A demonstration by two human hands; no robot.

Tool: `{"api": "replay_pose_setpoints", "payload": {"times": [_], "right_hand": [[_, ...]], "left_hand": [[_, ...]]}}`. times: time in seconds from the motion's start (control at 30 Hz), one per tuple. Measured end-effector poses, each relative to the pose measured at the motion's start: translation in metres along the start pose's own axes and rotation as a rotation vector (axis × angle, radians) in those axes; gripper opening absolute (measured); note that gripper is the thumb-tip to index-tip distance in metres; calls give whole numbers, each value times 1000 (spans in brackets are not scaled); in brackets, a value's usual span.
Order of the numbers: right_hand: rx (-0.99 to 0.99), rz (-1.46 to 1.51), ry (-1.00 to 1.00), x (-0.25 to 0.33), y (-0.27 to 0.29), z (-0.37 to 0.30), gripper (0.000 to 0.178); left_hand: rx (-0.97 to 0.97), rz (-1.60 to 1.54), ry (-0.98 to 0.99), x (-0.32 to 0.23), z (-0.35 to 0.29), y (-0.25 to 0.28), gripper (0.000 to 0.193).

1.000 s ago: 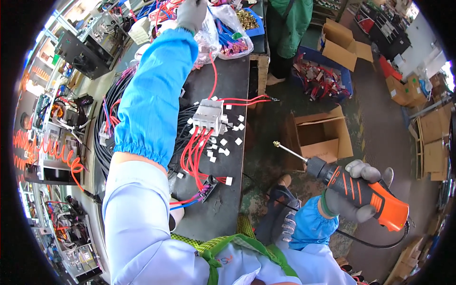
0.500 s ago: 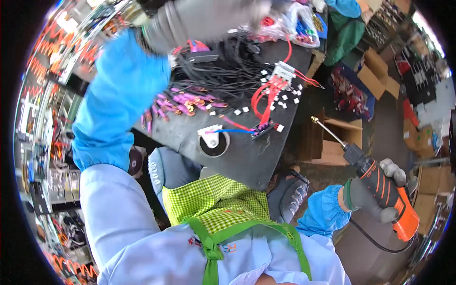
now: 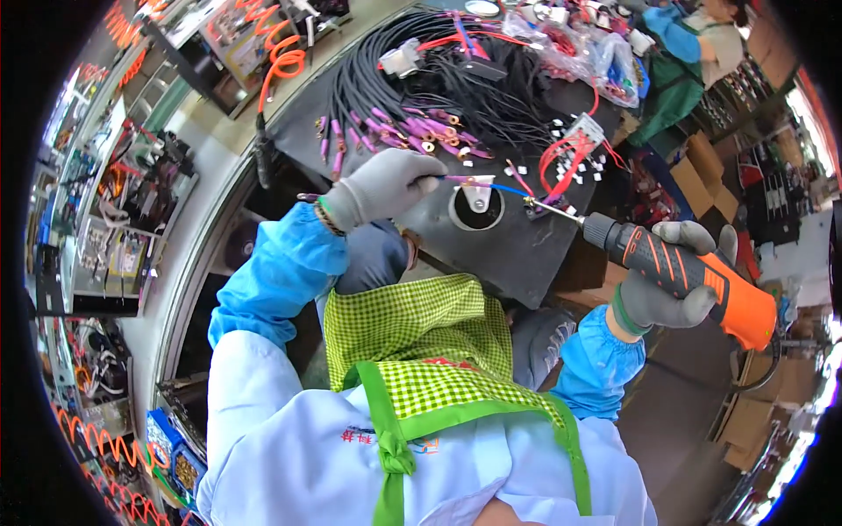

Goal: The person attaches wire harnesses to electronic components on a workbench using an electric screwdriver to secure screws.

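My left hand [image 3: 386,186], in a grey glove, pinches one end of a thin blue wire [image 3: 507,187] over the black tabletop. In my right hand [image 3: 671,294], also gloved, is an orange and black corded power screwdriver [image 3: 671,261]. Its long metal shaft points left, with the tip at the far end of the blue wire, by a small dark part [image 3: 545,207]. Whether the tip touches that part I cannot tell. Just below the wire sits a round cup-like fixture [image 3: 456,210] with a white bracket [image 3: 478,195].
Black cables [image 3: 377,66] with purple-sleeved ring terminals [image 3: 430,131] cover the far tabletop [image 3: 517,267]. Red wires [image 3: 554,167] join a white connector block [image 3: 583,131], with small white pieces around it. Cardboard boxes [image 3: 702,180] stand at the right. Another person's blue sleeve [image 3: 671,33] shows at upper right.
My left hand has come down from the top and now pinches the blue wire. My right hand has brought the power screwdriver up and left, its tip to the dark part. The view has shifted.
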State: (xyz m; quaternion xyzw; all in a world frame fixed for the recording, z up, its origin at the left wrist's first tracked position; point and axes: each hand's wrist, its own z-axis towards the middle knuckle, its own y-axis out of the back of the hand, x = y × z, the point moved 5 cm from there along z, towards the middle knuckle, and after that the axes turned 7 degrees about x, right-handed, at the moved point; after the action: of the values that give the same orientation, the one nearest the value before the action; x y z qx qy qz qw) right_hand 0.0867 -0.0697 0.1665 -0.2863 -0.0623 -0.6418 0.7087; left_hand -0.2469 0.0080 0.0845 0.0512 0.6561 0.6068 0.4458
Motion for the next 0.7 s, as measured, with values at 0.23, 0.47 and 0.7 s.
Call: {"api": "replay_pose_setpoints", "payload": {"times": [0.23, 0.47, 0.7], "right_hand": [[-27, -97, -111, -25, -29, -8, 82], [-15, -115, -136, -38, -54, -14, 81], [-2, -161, -147, -43, -50, -19, 78]], "left_hand": [[-176, -52, 186, 4, 11, -34, 33], [-220, -445, 393, 11, 11, -50, 30], [-142, -441, 355, -1, 14, -54, 30]]}}
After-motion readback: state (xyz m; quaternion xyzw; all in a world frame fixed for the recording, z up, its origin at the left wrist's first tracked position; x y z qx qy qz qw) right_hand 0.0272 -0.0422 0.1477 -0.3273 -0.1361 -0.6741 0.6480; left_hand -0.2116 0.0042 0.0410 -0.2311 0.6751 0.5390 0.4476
